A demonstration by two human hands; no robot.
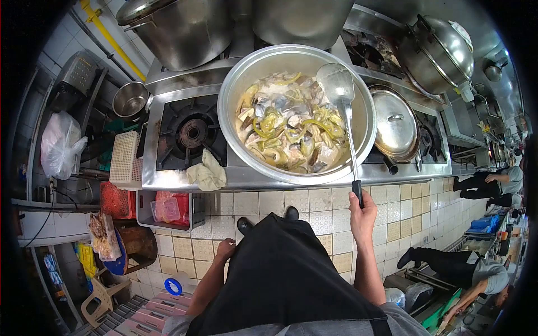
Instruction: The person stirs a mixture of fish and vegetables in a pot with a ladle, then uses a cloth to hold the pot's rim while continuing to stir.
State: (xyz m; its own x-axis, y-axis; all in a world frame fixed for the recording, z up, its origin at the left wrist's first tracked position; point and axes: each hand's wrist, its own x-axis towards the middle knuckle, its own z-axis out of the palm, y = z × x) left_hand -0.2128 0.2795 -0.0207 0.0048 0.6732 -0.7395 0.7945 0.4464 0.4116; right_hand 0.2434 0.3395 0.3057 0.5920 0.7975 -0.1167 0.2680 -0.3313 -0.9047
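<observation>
A big metal basin [235, 84] stands on the steel stove counter, filled with fish pieces and green pepper strips in pale liquid. My right hand [361, 213] is shut on the black handle of a long perforated skimmer [343, 106]. The skimmer's round head rests over the basin's far right side. Lower left, my left hand [225, 248] hangs beside my black apron, fingers loosely curled, holding nothing.
An unlit gas burner [193, 133] with a crumpled cloth [207, 172] lies left of the basin. A lidded pan [395, 123] sits to the right, large pots behind. Crates and a plastic stool [101, 297] stand at left. Other people bend over work at right [476, 274].
</observation>
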